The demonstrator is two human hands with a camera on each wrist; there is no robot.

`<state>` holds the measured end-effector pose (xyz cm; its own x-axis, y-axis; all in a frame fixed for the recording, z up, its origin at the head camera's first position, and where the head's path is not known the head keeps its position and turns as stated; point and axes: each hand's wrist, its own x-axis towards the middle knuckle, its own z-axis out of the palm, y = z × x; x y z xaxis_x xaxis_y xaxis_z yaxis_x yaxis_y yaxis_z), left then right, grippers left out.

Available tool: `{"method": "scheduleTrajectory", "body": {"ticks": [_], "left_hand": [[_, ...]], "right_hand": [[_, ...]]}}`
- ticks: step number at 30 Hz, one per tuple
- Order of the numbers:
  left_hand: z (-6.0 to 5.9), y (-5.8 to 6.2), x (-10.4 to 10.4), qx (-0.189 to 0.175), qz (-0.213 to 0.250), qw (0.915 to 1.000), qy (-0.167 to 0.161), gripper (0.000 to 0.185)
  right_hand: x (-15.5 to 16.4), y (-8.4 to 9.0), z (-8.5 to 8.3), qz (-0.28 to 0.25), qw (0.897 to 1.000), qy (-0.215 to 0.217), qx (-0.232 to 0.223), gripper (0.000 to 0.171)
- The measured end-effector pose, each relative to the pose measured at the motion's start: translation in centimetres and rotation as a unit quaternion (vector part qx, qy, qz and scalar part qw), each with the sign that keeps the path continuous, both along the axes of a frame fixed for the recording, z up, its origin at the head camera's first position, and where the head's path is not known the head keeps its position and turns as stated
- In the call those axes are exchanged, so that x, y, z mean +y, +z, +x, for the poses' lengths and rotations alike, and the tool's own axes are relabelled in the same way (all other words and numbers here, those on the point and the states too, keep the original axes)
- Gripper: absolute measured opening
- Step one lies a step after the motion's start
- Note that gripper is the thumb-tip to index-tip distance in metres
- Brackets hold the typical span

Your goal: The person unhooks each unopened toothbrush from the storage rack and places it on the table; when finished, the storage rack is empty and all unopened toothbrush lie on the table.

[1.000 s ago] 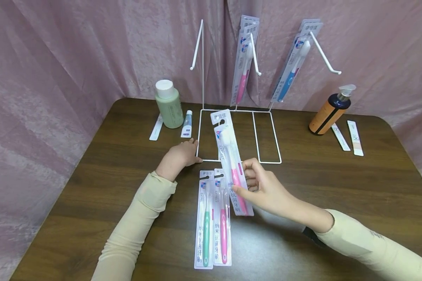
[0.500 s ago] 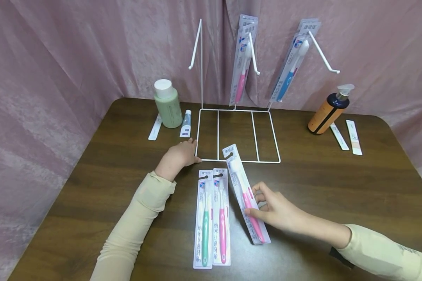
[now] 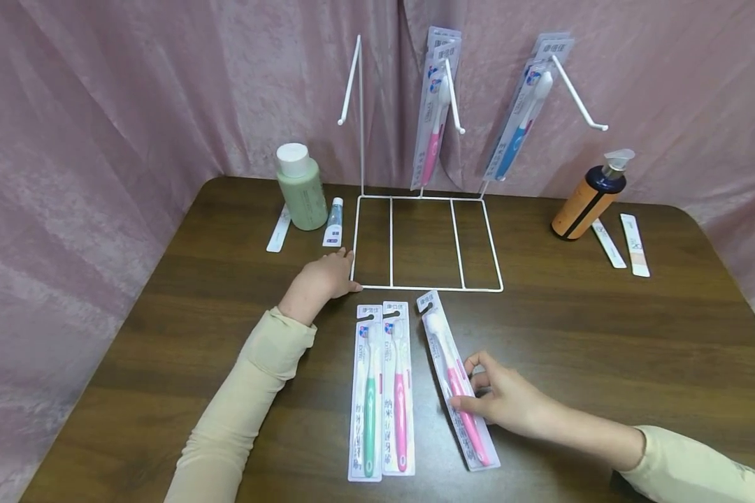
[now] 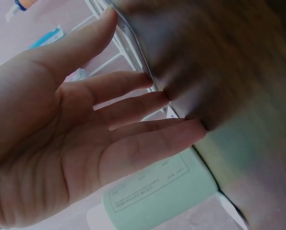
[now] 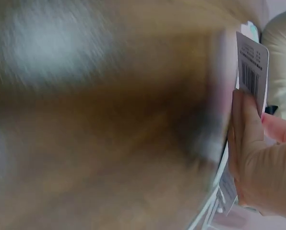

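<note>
Right hand (image 3: 503,402) on toothbrush pack (image 3: 456,381)

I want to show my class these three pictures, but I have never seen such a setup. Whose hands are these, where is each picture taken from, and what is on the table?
A person works with bare hands, wearing three cameras. The wide picture comes from the head; the two blurry close-ups come from the wrists. On the brown table stands a white wire rack with packaged toothbrushes hanging on its hooks. The left hand rests flat at the rack's front corner. The right hand pinches a pink toothbrush pack lying on the table, beside a green pack and another pink pack. Bottles stand at the back.
</note>
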<state>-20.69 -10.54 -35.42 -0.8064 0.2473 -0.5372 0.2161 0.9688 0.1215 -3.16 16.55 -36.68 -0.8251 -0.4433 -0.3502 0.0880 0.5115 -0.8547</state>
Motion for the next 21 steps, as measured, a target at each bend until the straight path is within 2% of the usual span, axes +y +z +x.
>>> {"method": "scheduleTrajectory", "body": {"ticks": [7, 9, 12, 21], "left_hand": [[0.0, -0.8, -0.5, -0.007, 0.002, 1.0000, 0.004, 0.075], [-0.3, -1.3, -0.6, 0.001, 0.003, 1.0000, 0.001, 0.077], [-0.5, -1.5, -0.5, 0.002, 0.001, 1.0000, -0.001, 0.077], [0.1, 0.0, 0.2, 0.008, 0.004, 1.0000, 0.000, 0.074]], "right_hand": [[-0.5, -1.3, 0.8, 0.013, 1.000, 0.002, 0.022, 0.040], [-0.8, -1.4, 0.9, 0.018, 1.000, -0.005, 0.019, 0.039], [-1.2, -1.5, 1.0, 0.024, 1.000, -0.013, 0.002, 0.037], [-2.0, -1.5, 1.1, 0.031, 0.999, -0.017, -0.041, 0.036]]}}
